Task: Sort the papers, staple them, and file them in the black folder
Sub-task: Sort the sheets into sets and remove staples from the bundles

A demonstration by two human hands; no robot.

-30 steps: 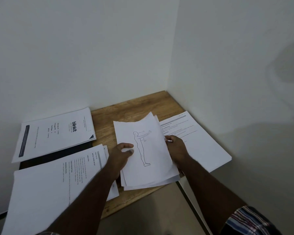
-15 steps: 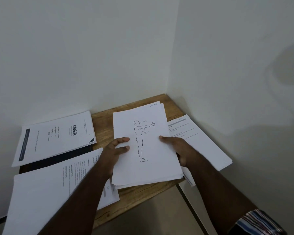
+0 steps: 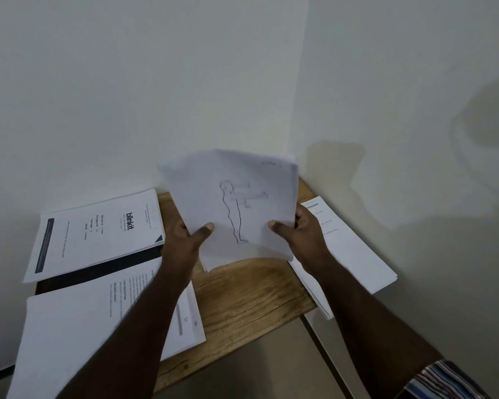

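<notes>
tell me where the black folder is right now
In the head view the black folder lies at the left of the wooden table, mostly hidden under the blinkit paper stack.

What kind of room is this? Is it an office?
Probably a small desk nook used for paperwork, maybe a home office. A wooden table sits in a corner of plain white walls, with stacks of printed papers spread on it and a black folder under them.
</notes>
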